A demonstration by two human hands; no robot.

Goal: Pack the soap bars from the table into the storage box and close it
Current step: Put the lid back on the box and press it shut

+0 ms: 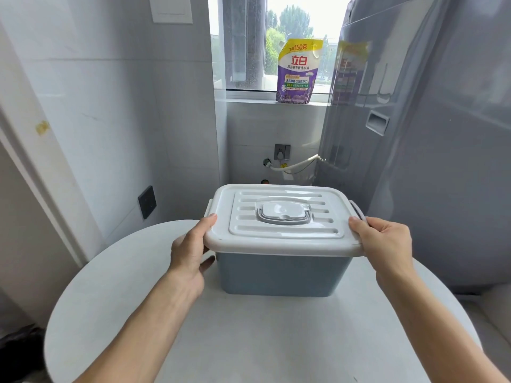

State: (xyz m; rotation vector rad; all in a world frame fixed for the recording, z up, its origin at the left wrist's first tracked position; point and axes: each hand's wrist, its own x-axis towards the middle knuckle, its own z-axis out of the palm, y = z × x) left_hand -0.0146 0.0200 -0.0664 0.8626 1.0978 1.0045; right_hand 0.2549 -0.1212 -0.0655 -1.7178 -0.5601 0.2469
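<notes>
Worktop (249,341): round, pale, bare in the near part; no soap bars visible on it anywhere in view.

Left hand (190,250): clasped on the left edge of the lid, thumb on top near the corner, fingers curled beneath the rim.

Right hand (381,239): clasped on the right edge of the lid, thumb on top, fingers wrapped down by the grey side latch (358,210).

Storage box (282,272): blue-grey tub standing on the worktop between the hands. Contents hidden; soap bars presumably inside.

Lid (282,217): white, ribbed, grey fold-down handle (284,214) at centre; sits level on the tub.

Step in hand, as judged: closing, the last stage. Packing appears done. Next move calls for even downward pressure at both ends, then snapping the side latches up; whether they are already locked cannot be told.

Wall sockets (282,152): behind the box, no legible marking.

Detergent pouch (298,70): on the window sill, far. Purple and yellow. Reads "立白", "150克", "3倍洁净力"; smaller print unreadable.

Washing machine (414,134): grey, far right.
</notes>
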